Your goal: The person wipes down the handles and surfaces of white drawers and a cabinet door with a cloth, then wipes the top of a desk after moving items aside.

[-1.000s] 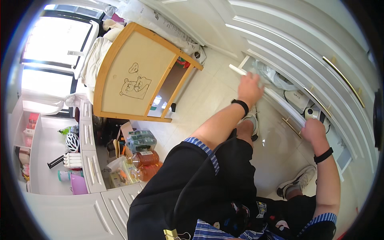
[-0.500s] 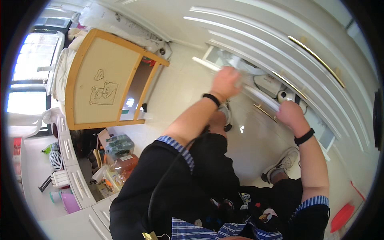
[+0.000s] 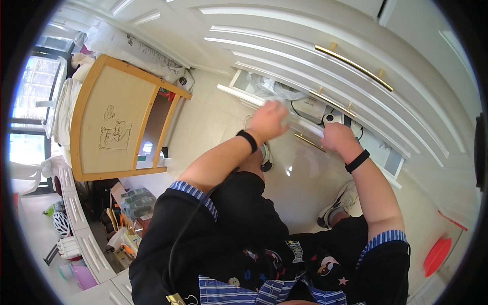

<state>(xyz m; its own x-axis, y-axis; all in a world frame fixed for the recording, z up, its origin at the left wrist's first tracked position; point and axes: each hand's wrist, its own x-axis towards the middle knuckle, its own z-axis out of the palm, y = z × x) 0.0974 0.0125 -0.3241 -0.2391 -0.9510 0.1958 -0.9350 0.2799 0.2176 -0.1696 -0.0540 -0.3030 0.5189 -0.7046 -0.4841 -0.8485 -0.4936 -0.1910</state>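
1. Drawer (image 3: 236,94) stands pulled out at the foot of the white cabinet (image 3: 284,30), near the person's feet, so the opening appears done; it is not pushed home.
2. Right hand (image 3: 336,137) is curled over the top edge of the drawer's front, seemingly clamped on it, beside the gold handle (image 3: 310,143).
3. Left hand (image 3: 269,122) is at the same front, farther left, and blurred; I cannot tell whether its fingers are apart, together or gripping anything.
4. Inside lie a clear plastic bag (image 3: 274,89), a white box (image 3: 307,108) and a white rounded device (image 3: 330,118) with a dark round part. None of these appears to have been taken out into either hand.
5. Whatever else is left, beyond the drawer standing out, cannot be judged from this view.
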